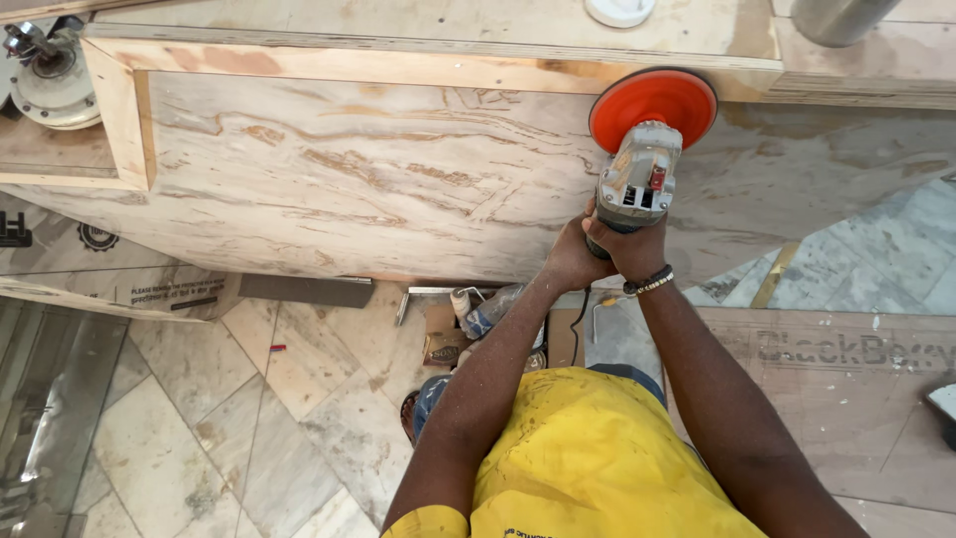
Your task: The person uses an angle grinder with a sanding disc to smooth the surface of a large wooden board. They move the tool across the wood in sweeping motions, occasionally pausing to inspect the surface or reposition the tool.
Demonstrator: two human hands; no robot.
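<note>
Right of centre in the upper half of the frame, a grey angle grinder [637,179] stands with its orange sanding disc [653,107] laid against the plywood panel [349,169], near the panel's upper edge. It looks like a stiff, compact and fairly heavy tool of metal and hard plastic, nothing on it soft or fragile except perhaps the flexible disc; the sensible place to hold it is the rear of the body, well away from the disc, and that is where both hands are. Its long axis runs nearly up and down the frame, tilted slightly rightward, the disc end pointing toward the top and the handle end toward the person. The left hand [570,254] and right hand [632,249] meet at the lower end of the body, fingers curled tight and pressed together around it (the right wrist wears a beaded bracelet [649,283]). Below, the yellow shirt [588,458] fills the bottom centre, over a pale tiled floor [199,438] at lower left with small clutter beside the panel's foot.
</note>
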